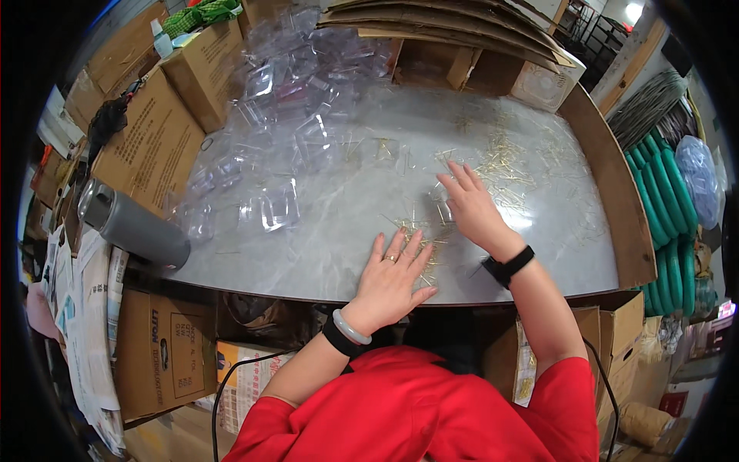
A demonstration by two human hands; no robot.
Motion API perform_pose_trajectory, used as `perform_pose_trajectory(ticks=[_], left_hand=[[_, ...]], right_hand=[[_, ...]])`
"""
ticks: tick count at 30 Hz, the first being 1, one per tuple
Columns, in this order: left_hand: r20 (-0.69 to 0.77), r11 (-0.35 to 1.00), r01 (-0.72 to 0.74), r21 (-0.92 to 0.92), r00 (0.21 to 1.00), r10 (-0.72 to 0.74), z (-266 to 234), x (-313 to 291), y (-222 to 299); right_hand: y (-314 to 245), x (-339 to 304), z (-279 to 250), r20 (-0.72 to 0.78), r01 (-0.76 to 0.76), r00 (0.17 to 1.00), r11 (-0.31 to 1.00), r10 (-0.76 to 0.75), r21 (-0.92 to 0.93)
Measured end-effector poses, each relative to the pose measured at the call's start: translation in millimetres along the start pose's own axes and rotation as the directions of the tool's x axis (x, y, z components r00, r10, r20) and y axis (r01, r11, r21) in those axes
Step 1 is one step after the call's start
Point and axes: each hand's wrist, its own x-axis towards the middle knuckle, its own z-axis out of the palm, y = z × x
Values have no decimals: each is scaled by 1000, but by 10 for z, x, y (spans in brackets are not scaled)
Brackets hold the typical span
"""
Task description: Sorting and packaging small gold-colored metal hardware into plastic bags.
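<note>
My left hand (394, 275) lies flat near the front edge of the grey table (323, 262), fingers spread. Under and beside its fingers is a small heap of thin gold-coloured pins (429, 266). Farther off and to the right, my right hand (476, 212) reaches over the tabletop with its fingers stretched out and apart. Its fingertips are close to a wider scatter of thin gold pins (504, 165). I see nothing held in either hand. A few pins lie around a small clear plastic piece (385, 148) beyond my hands.
Clear plastic cases (308, 85) pile up at the back left. A grey bottle (142, 227) stands at the left edge, beside cardboard boxes (150, 142). Stacked cardboard sheets (446, 27) cover the back, and a cardboard wall (616, 185) borders the right. Green coils (658, 192) are beyond it.
</note>
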Motion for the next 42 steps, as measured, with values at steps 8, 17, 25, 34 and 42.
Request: perform_pose_trajectory(ticks=[8, 17, 25, 34, 42], left_hand=[[-91, 996, 83, -29, 992, -85, -45, -83, 20], [-59, 992, 117, -51, 991, -120, 9, -76, 15], [-87, 998, 62, 9, 994, -61, -30, -41, 35], [-64, 997, -18, 76, 998, 23, -34, -73, -22], [-88, 991, 101, -89, 990, -109, -75, -33, 51]], right_hand=[[-307, -1043, -812, 248, -387, 899, 919, 360, 69], [-1127, -731, -389, 114, -411, 910, 841, 397, 351], [-195, -121, -245, 412, -548, 780, 832, 472, 84], [10, 41, -234, 541, -815, 550, 550, 636, 182], [-271, -26, -325, 670, -731, 606, 631, 428, 259]])
